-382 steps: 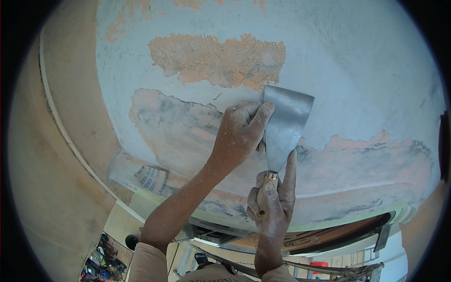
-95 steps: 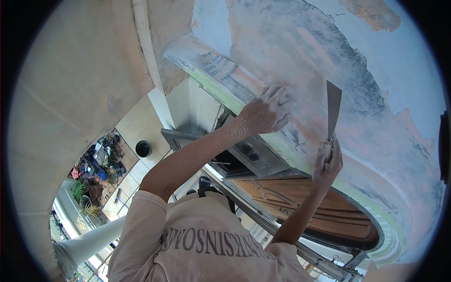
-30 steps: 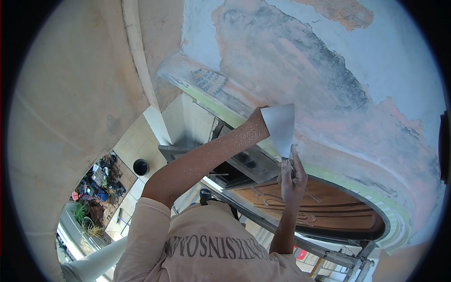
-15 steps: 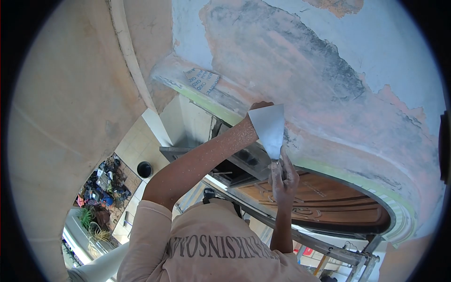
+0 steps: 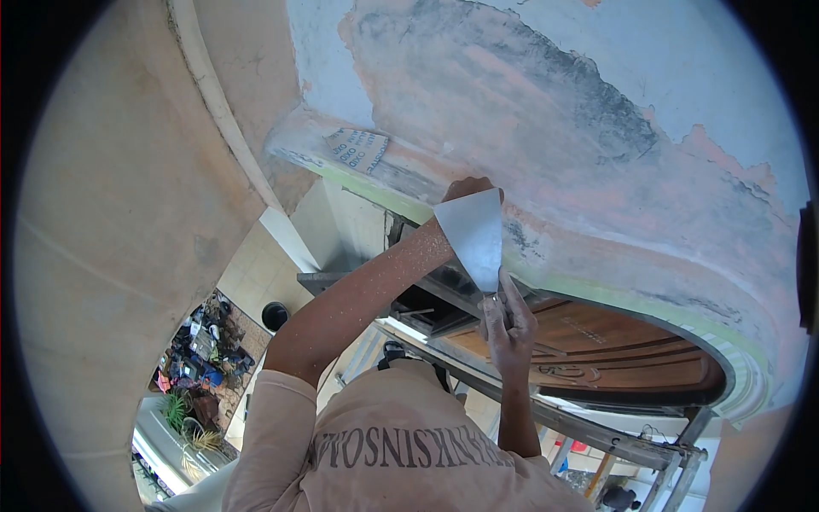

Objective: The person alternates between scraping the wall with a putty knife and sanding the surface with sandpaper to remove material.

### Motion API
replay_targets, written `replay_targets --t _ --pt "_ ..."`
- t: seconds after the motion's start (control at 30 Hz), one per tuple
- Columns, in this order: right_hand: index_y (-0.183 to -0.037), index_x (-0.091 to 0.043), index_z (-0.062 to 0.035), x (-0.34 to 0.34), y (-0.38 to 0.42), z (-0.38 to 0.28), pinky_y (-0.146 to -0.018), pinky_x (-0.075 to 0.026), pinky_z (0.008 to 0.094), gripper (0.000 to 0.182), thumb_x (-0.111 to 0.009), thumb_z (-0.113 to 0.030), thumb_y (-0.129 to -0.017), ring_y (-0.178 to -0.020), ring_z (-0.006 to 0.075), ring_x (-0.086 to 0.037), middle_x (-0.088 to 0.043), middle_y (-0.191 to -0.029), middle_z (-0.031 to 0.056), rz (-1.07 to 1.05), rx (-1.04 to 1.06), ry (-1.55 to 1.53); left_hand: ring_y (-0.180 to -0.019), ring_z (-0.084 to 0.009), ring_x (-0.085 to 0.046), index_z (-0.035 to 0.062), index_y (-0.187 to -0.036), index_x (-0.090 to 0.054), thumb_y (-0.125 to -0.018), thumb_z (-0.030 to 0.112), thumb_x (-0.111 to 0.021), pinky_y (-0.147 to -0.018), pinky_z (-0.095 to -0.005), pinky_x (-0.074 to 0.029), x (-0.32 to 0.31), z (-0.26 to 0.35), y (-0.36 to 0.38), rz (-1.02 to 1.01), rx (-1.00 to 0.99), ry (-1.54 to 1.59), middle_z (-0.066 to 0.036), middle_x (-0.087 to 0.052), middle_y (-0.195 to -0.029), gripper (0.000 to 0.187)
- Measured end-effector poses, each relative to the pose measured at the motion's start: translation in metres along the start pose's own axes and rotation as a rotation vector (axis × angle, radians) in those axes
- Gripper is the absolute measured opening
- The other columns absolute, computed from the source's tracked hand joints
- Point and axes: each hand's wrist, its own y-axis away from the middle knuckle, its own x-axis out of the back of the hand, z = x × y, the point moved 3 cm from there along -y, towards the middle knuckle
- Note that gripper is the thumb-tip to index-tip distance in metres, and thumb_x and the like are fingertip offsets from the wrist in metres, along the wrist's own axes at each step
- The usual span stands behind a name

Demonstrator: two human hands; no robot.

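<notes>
Silvery metal fan-shaped scraper (image 5: 476, 239) stands in the right hand (image 5: 509, 328), clasped at its base, long axis slanting up and left, wide end overlapping the left hand (image 5: 469, 185), whose pose is too hidden to tell, before a patchy pink-and-grey wall (image 5: 512, 111).

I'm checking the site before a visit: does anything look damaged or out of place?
Yes: the wall looks damaged, its pale blue coat missing in ragged-edged areas, baring mottled pink and grey. A loose-looking printed sheet lies on the ledge.
</notes>
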Motion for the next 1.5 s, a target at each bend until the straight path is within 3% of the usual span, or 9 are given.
replay_targets --t 0.4,0.57,0.63,0.83,0.87,0.97,1.1,1.3,1.5 --pt "-0.125 -0.05 0.0017 0.003 0.0 -0.02 -0.064 -0.044 0.0228 0.042 -0.057 -0.005 -0.084 -0.072 0.0088 -0.054 -0.064 -0.092 0.0146 -0.084 0.094 0.173 -0.082 -0.0266 -0.064 0.0035 -0.08 -0.062 -0.076 0.01 -0.057 -0.071 -0.0356 -0.051 0.01 0.007 0.001 -0.119 0.003 -0.075 -0.016 -0.063 -0.081 0.009" --pt "-0.123 -0.052 0.0013 0.022 -0.019 -0.028 -0.074 -0.046 0.027 0.04 -0.056 -0.004 -0.084 -0.083 0.0153 -0.062 -0.064 -0.101 0.0199 0.036 -0.095 0.282 -0.085 -0.0236 -0.062 0.0035 -0.084 -0.061 -0.082 0.014 -0.05 -0.073 -0.0349 -0.05 -0.04 -0.008 0.001 0.226 -0.149 0.443 -0.008 -0.063 -0.085 0.014" --pt "-0.123 -0.052 0.0012 0.018 -0.015 -0.028 -0.07 -0.046 0.0252 0.041 -0.057 -0.003 -0.083 -0.077 0.012 -0.059 -0.064 -0.098 0.0182 0.013 0.052 0.365 -0.087 -0.0233 -0.061 0.0036 -0.085 -0.06 -0.08 0.015 -0.053 -0.073 -0.0355 -0.049 -0.029 -0.003 0.0 -0.083 -0.095 -0.009 -0.01 -0.062 -0.088 0.014" --pt "-0.123 -0.051 0.0018 0.007 -0.001 -0.037 -0.065 -0.046 0.0232 0.042 -0.058 -0.003 -0.083 -0.072 0.0089 -0.055 -0.064 -0.1 0.0179 -0.09 0.122 0.252 -0.078 -0.0291 -0.061 0.0027 -0.08 -0.056 -0.068 0.015 -0.064 -0.067 -0.0381 -0.049 0.016 0.013 0.017 0.097 -0.207 -0.069 -0.015 -0.059 -0.079 0.019" --pt "-0.123 -0.051 0.0021 0.008 0.0 -0.036 -0.066 -0.046 0.0236 0.042 -0.059 -0.003 -0.082 -0.073 0.0098 -0.056 -0.063 -0.102 0.0187 -0.088 0.071 0.225 -0.08 -0.0284 -0.061 0.0028 -0.083 -0.057 -0.069 0.015 -0.063 -0.07 -0.0396 -0.048 0.011 0.015 0.011 -0.077 -0.12 -0.133 -0.014 -0.06 -0.079 0.019" --pt "-0.123 -0.051 0.0027 0.019 -0.007 -0.027 -0.066 -0.047 0.0244 0.041 -0.058 -0.002 -0.082 -0.074 0.0108 -0.057 -0.064 -0.101 0.0183 0.031 0.053 0.24 -0.078 -0.029 -0.062 0.0035 -0.082 -0.059 -0.072 0.013 -0.06 -0.069 -0.0388 -0.049 -0.014 0.002 0.01 0.098 -0.112 0.44 -0.014 -0.06 -0.078 0.013" --pt "-0.122 -0.051 0.0031 0.011 0.003 -0.025 -0.07 -0.048 0.0272 0.041 -0.058 -0.002 -0.083 -0.081 0.0158 -0.061 -0.063 -0.101 0.0194 -0.029 0.181 0.338 -0.075 -0.0296 -0.062 0.0038 -0.078 -0.059 -0.074 0.013 -0.059 -0.068 -0.0395 -0.049 0.008 0.013 0.007 -0.106 -0.122 -0.072 -0.014 -0.061 -0.077 0.01" --pt "-0.122 -0.053 0.0008 0.017 -0.001 -0.032 -0.075 -0.048 0.0303 0.04 -0.058 -0.002 -0.082 -0.083 0.0215 -0.063 -0.063 -0.102 0.0197 -0.014 0.149 0.229 -0.075 -0.0303 -0.063 0.0029 -0.078 -0.058 -0.069 0.017 -0.063 -0.067 -0.0389 -0.05 0.007 0.015 0.009 -0.002 -0.158 -0.004 -0.015 -0.06 -0.077 0.018" --pt "-0.123 -0.052 0.001 0.015 0.007 -0.036 -0.068 -0.047 0.0255 0.04 -0.058 -0.003 -0.084 -0.078 0.0108 -0.057 -0.064 -0.096 0.017 -0.19 0.018 0.124 -0.075 -0.0248 -0.062 0.0046 -0.079 -0.059 -0.073 0.015 -0.062 -0.068 -0.0333 -0.051 0.005 0.019 0.007 -0.074 -0.18 -0.217 -0.012 -0.06 -0.077 0.012"
